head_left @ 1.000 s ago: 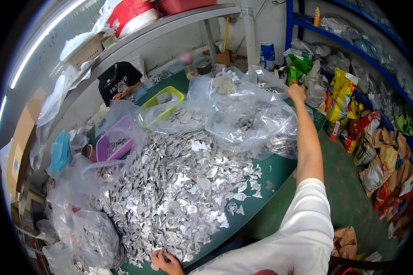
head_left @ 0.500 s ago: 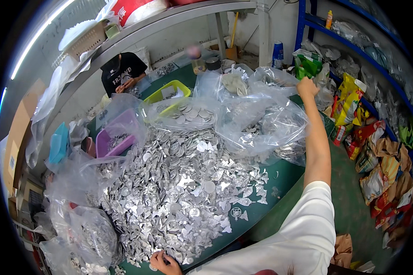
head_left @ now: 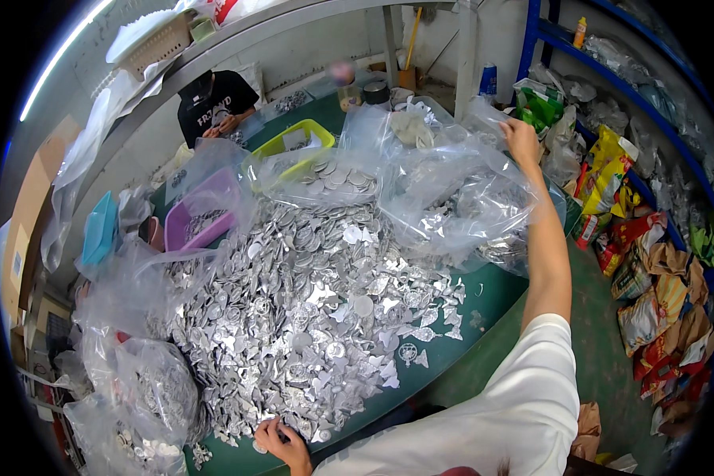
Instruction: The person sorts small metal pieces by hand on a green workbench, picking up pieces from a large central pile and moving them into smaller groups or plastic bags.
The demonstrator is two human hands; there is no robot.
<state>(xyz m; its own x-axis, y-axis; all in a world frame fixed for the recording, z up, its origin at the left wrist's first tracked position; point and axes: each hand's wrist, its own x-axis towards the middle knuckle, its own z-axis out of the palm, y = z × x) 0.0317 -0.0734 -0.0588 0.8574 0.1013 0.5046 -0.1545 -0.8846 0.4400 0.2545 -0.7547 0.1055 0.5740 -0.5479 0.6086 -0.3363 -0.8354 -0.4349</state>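
Observation:
My right hand [head_left: 520, 141] is stretched out to the far right, its fingers closed on the rim of a clear plastic bag [head_left: 460, 194]. Silvery flat pieces show through the bag's film. At the near edge of a wide pile of small silver metal pieces [head_left: 317, 317], my left hand [head_left: 280, 440] rests with bent fingers. Whether it holds a piece cannot be made out. The pile mixes round discs, fish-tail shapes and openwork charms, and lies on a green tabletop [head_left: 452, 357].
Beyond the pile stand a purple bin [head_left: 214, 208] and a yellow-green bin [head_left: 313, 131]. Bulging clear bags [head_left: 155, 389] flank it on the left. Across the table another person [head_left: 214, 107] handles small pieces. A blue shelf [head_left: 611, 67] and piled packets [head_left: 650, 301] line the right.
My right hand has shifted slightly left, and the bag's rim is drawn up beside it. My left hand stays at the pile's near edge. The whole view has tilted a little.

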